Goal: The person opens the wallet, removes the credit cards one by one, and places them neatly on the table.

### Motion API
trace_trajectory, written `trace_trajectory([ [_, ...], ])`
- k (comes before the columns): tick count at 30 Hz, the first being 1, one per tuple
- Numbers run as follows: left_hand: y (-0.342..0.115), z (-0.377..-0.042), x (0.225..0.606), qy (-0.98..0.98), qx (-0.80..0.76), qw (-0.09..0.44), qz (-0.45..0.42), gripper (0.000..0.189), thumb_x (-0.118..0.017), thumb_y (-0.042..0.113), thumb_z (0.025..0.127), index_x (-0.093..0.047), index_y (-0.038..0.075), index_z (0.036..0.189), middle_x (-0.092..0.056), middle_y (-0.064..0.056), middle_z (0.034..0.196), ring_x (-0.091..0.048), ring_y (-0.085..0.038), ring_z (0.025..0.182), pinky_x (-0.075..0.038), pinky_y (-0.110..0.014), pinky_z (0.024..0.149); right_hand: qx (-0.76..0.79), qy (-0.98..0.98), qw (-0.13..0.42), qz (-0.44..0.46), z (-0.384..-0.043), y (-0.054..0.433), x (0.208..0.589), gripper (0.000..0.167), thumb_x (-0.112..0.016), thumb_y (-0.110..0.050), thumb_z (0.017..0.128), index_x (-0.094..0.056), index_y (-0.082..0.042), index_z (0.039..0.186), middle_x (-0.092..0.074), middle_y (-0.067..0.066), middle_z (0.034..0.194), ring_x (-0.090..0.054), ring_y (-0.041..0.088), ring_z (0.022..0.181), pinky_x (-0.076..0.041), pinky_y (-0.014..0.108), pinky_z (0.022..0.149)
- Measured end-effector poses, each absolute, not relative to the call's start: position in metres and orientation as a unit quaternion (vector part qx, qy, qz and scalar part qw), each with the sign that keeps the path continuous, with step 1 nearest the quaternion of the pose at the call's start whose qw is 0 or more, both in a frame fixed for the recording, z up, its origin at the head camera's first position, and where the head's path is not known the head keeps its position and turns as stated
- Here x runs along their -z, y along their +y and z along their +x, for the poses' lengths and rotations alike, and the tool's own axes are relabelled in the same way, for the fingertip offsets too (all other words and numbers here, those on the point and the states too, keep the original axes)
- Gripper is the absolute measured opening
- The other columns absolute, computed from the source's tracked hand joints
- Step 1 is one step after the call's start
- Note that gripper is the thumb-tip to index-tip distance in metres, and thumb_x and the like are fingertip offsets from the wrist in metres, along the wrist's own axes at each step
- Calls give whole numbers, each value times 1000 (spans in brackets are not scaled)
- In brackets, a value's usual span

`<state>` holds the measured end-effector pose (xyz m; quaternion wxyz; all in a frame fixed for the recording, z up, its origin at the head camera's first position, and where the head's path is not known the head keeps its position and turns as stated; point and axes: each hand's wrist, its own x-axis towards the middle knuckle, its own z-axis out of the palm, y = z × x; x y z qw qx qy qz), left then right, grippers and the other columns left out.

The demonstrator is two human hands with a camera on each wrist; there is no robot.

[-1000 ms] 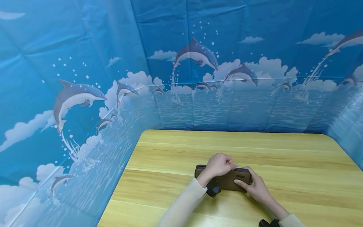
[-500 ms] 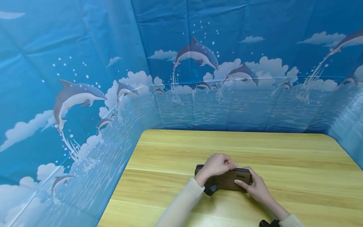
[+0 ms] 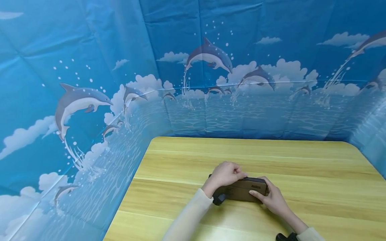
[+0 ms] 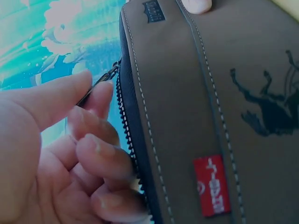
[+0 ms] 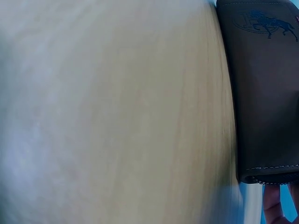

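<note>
A brown zip-around wallet (image 3: 241,194) stands on its long edge on the table, its zip along the top. My left hand (image 3: 225,174) is over the top edge; in the left wrist view its thumb and forefinger pinch the zip pull (image 4: 97,87), the other fingers curled beside the teeth. My right hand (image 3: 273,199) grips the right end, thumb on the near face and fingers behind. A red tag (image 4: 211,185) and a dark horse print (image 4: 273,109) show on the wallet's face. In the right wrist view, fingers (image 5: 272,201) show below the wallet's end.
The wood-grain table (image 3: 169,187) has rounded far corners. A blue dolphin-print sheet (image 3: 193,110) hangs behind it and along both sides. Black wrist cameras sit at the left wrist (image 3: 219,199) and right wrist (image 3: 286,237).
My left hand has slid a little to the left along the wallet's top edge, still pinching the zip pull. The right hand and the wallet have stayed in place.
</note>
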<state>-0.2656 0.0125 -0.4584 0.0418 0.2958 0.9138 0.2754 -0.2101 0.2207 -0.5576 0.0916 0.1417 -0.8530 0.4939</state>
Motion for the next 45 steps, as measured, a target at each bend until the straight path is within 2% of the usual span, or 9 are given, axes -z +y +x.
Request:
trace_trajectory([
  [4,12,-265,460,924,-246,25,290,40,-58,47,92,-52,21,61,-38,11,50,-37,-3,43,-30,-19,43,-495,-851,94,145,-209,219,557,40,-76,-14,81,-55,-12,115,-65,1,95,-61,9,80,-51,28,65],
  [12,8,-263,458,933,-221,11,282,47,-60,51,89,-45,20,57,-33,11,48,-33,-4,42,-25,-20,42,-500,-849,94,144,-214,224,567,40,-77,-21,81,-54,-18,114,-64,-2,96,-62,10,81,-51,29,66],
  [26,-16,-265,460,933,-244,-4,263,40,-60,43,92,-49,21,60,-36,12,50,-34,-4,43,-26,-19,43,-493,-853,98,141,-215,224,567,41,-76,-21,81,-54,-18,116,-64,-3,95,-61,10,80,-51,29,65],
  [29,-27,-265,463,927,-287,-18,241,32,-60,46,91,-57,23,69,-44,15,57,-40,-3,49,-32,-19,47,-488,-855,101,142,-214,224,567,41,-76,-21,81,-54,-18,116,-64,-3,95,-61,9,80,-50,28,65],
  [32,-39,-265,469,919,-330,-23,213,31,-62,54,86,-64,23,87,-54,15,74,-49,-4,63,-39,-22,55,-485,-857,103,141,-214,224,567,41,-76,-21,82,-54,-18,116,-64,-4,96,-60,9,80,-50,28,65],
  [35,-51,-264,478,915,-353,-5,195,51,-65,64,77,-63,23,107,-57,9,95,-53,-10,82,-44,-26,64,-486,-857,100,141,-214,224,567,41,-76,-21,82,-54,-18,116,-64,-4,95,-60,9,80,-50,28,65],
  [38,-62,-263,491,914,-360,30,186,70,-69,68,69,-58,23,121,-56,7,109,-52,-12,92,-45,-29,73,-485,-858,97,140,-213,224,567,41,-76,-22,82,-54,-19,116,-64,-4,95,-60,9,79,-50,28,64],
  [41,-70,-262,504,911,-364,57,186,79,-74,67,65,-56,23,128,-55,10,113,-51,-11,97,-45,-31,78,-482,-860,99,139,-212,223,567,41,-76,-22,82,-54,-19,116,-64,-5,95,-60,8,79,-49,28,64],
  [45,-75,-260,518,902,-379,78,189,75,-79,59,65,-58,22,127,-58,12,117,-53,-11,102,-46,-33,85,-481,-860,102,140,-211,224,566,41,-76,-22,82,-54,-19,117,-64,-5,94,-60,8,79,-49,28,64],
])
